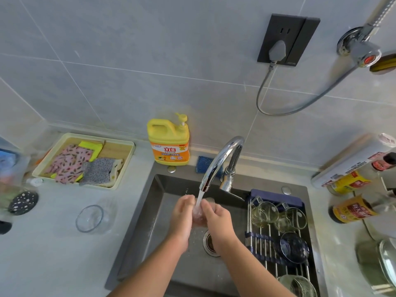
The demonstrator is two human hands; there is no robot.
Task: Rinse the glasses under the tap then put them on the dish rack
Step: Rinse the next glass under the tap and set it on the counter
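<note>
Gripping glass (200, 213) under tap (222, 156): left hand (182, 217), right hand (217, 220), fingers curled round it; bottle (169, 144) left of tap reads 立白.

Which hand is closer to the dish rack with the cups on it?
Right. The right hand is just left of the dish rack; the left hand is farther left, on the other side of the glass both hold.

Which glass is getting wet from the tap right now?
The glass that the left hand and right hand hold under the running tap. Another glass stands on the counter, the rest sit on the dish rack.
</note>
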